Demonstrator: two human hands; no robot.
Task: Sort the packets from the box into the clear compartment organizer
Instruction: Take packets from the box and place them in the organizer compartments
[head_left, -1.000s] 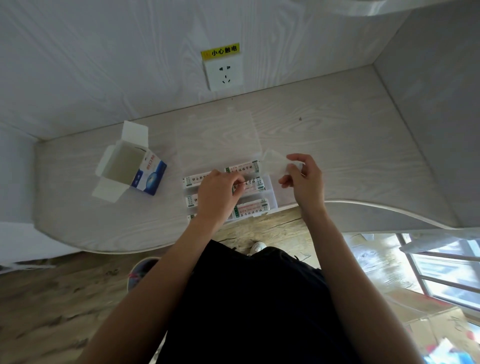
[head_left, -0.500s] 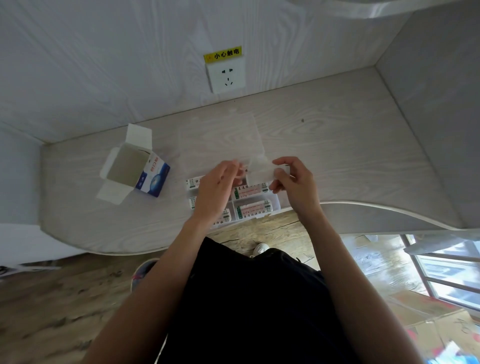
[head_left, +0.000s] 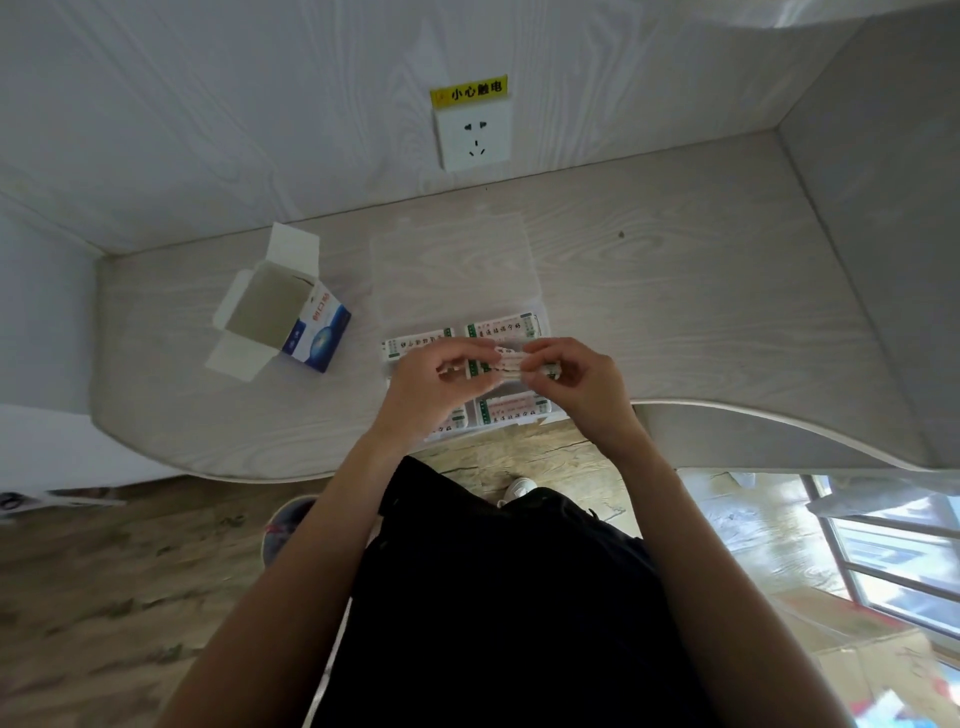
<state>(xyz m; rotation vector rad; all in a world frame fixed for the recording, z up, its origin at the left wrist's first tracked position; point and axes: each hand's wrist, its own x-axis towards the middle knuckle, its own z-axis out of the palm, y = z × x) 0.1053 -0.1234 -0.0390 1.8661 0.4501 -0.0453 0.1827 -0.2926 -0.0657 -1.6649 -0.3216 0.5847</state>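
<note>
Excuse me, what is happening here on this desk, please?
A person is sorting small packets into a clear compartment organizer near the desk's front edge. Both hands, left hand and right hand, hold one packet between them just above the organizer. Several compartments already hold packets. The organizer's lid lies open behind it. An opened cardboard box stands to the left and looks empty from here.

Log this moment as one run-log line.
left hand: pinches packet | right hand: pinches same packet | over organizer, lid open | box: open, left of organizer
</note>
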